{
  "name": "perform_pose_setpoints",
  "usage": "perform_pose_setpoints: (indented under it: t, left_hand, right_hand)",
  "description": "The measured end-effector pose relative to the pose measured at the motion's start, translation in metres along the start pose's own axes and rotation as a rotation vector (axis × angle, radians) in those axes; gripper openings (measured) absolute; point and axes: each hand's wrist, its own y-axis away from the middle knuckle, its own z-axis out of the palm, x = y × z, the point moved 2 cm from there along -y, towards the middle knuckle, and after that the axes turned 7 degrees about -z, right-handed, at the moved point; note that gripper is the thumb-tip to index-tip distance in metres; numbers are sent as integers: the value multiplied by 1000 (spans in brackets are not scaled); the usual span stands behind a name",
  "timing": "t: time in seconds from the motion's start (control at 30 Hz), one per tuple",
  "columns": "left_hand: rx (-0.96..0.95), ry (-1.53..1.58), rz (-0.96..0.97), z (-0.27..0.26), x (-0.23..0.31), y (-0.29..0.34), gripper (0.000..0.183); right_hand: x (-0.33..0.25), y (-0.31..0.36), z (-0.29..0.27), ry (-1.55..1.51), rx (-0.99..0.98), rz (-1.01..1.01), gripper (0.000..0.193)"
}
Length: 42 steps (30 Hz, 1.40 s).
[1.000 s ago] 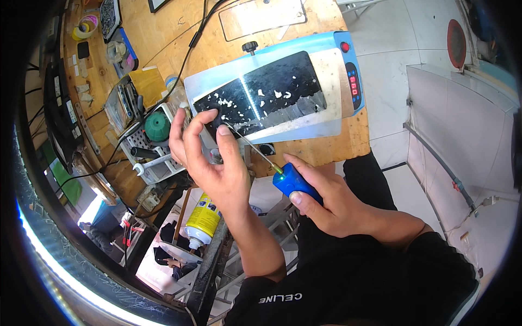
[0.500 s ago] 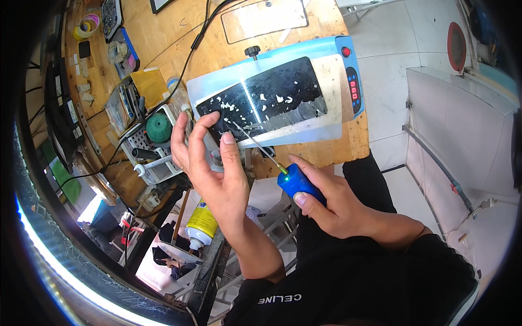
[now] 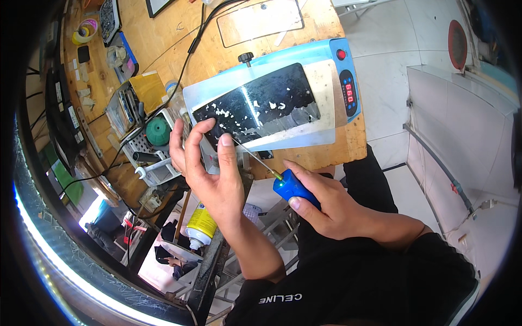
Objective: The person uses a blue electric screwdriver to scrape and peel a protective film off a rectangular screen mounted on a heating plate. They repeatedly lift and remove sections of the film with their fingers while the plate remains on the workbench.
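A flat black panel (image 3: 261,92) lies aslant on a blue, box-like heating plate (image 3: 328,50) with a red lit display. White crumbs dot its surface, and a streaky grey strip runs along its near edge. My left hand (image 3: 209,168) has its fingers spread, with the index fingertip on the panel's left end and the thumb at its near edge. Gripped in my right hand (image 3: 331,204) is a blue handheld tool (image 3: 293,188) with a long thin metal rod. The rod reaches the panel's near edge beside my left thumb, which partly hides its tip.
A translucent sheet (image 3: 194,93) lies under the panel, and a black knob (image 3: 246,58) sticks out behind the plate. To the left, a white basket (image 3: 163,173) holds a green round object (image 3: 158,131) and a wrench. A yellow spray can (image 3: 201,224) sits below; a black cable (image 3: 194,44) crosses the wooden bench.
The tool's rod tip has moved toward the panel's near edge, closer to my left thumb. The whole view has shifted slightly; my left hand keeps its place on the panel.
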Motion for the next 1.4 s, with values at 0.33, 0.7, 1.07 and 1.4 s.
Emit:
perform_pose_setpoints:
  t: [0.33,0.7,1.07,1.4]
  left_hand:
    - [52,-4,-2,5,3,8,31]
    - [68,-33,-5,22,9,7,47]
    - [70,-293,10,17,19,8,53]
    - [6,-238,-15,8,22,15,45]
  right_hand:
    - [0,11,-9,36,50,21,63]
    - [-2,16,-20,63,52,10,63]
    - [-3,20,-25,-13,35,37,66]
    - [-2,23,-27,-1,25,22,66]
